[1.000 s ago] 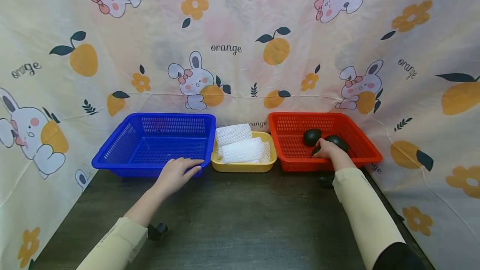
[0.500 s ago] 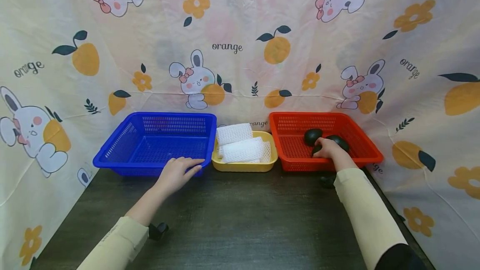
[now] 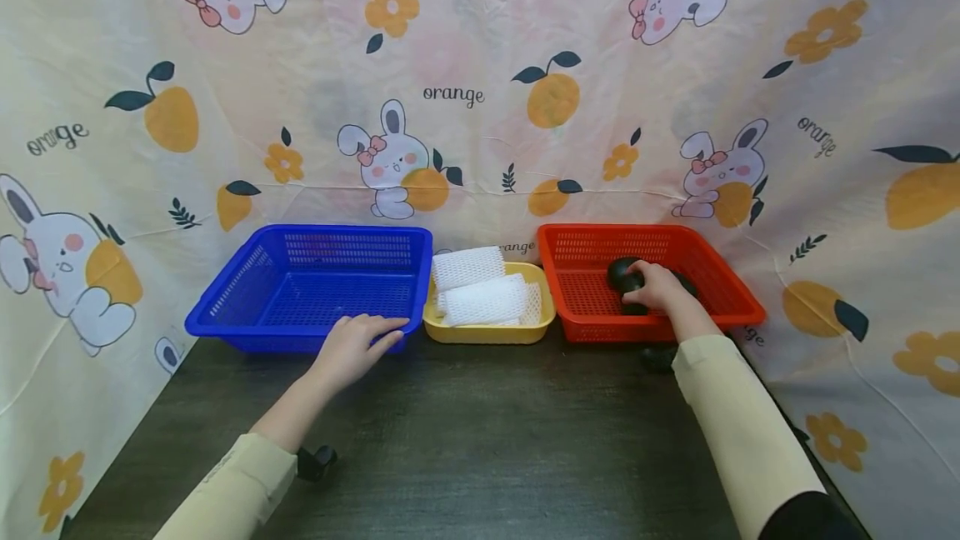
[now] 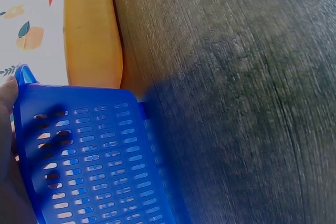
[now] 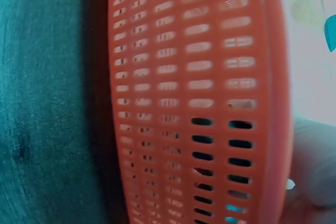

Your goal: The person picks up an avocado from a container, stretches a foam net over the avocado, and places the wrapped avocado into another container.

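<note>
My left hand [image 3: 356, 348] rests at the near right corner of a blue slotted basket [image 3: 247, 332], fingers fairly straight along the rim. In the left wrist view a fingertip lies by the basket's rim [image 4: 22, 93]. My right hand [image 3: 662, 288] reaches over the near side of a red basket [image 3: 577, 328]. Its fingers bend around a dark green avocado [image 3: 619, 275]; their hold on it cannot be made out. A second avocado [image 3: 634, 309] shows below the thumb; another [image 3: 686, 282] is partly hidden behind the hand. The right wrist view has the basket wall [image 5: 178, 93] hiding most fingers.
Between the two baskets stands a yellow tray [image 3: 487, 337] with several white foam net sleeves [image 3: 483, 302]. A dark wooden table [image 3: 480, 440] lies under everything. A patterned cloth [image 3: 480, 40] with rabbits and oranges hangs close behind and along both sides.
My right hand has lifted and spread slightly towards the far left avocado, showing more of the near one under the thumb. The left hand has stayed at the blue basket's corner.
</note>
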Motion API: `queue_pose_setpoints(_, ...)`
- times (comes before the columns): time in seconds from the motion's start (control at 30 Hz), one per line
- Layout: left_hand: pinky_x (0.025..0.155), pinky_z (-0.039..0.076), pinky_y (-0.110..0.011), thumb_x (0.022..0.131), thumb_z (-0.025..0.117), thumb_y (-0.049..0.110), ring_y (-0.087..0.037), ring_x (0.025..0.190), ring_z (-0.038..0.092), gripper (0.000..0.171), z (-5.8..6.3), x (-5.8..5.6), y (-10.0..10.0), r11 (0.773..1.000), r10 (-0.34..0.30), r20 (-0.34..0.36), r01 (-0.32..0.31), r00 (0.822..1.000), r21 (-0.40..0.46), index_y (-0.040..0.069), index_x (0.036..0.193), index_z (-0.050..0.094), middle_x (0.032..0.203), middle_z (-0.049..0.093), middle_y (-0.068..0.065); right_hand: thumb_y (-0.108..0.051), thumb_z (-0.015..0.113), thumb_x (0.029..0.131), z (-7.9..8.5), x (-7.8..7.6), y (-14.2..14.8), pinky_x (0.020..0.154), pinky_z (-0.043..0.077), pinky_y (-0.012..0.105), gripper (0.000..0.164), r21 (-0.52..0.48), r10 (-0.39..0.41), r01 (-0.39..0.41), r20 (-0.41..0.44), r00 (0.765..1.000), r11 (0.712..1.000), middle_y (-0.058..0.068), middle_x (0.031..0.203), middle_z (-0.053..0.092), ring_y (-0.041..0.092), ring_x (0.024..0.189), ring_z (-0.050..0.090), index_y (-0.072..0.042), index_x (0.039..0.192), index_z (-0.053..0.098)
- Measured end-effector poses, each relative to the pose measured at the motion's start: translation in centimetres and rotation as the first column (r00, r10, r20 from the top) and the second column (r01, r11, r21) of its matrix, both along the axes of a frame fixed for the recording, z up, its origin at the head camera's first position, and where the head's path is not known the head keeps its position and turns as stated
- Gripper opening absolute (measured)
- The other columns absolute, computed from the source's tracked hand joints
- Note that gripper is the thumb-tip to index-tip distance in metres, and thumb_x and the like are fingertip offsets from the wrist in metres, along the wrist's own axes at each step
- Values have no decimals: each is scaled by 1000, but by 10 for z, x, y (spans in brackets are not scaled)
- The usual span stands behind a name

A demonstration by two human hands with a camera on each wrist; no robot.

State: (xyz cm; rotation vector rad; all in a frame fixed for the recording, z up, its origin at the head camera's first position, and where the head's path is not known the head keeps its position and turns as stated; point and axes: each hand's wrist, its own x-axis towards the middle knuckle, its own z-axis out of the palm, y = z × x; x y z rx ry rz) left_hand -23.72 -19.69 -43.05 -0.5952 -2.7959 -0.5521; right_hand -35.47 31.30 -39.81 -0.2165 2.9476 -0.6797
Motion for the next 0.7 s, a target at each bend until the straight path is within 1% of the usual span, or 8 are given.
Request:
queue_pose_setpoints(0.43, 78, 41, -42, 96, 59, 31, -22, 94, 61, 30, -2, 0, 1, 1000, -7, -20, 8, 1000, 11, 23, 123, 67, 109, 69, 0, -15, 73, 84, 23, 1, -11, 96, 35, 59, 55, -25, 47, -49, -68, 997, 999, 29, 125, 48, 44, 113, 44, 5, 128, 47)
queue_pose_setpoints(0.7, 76, 41, -41, 96, 59, 32, -20, 90, 61, 30, -2, 0, 0, 1000, -11, -43, 12, 999, 8, 24, 123, 68, 107, 69, 0, -15, 74, 83, 34, 6, -16, 97, 34, 59, 58, -41, 51, -55, -95, 994, 998, 28, 128, 46, 43, 116, 41, 2, 130, 47)
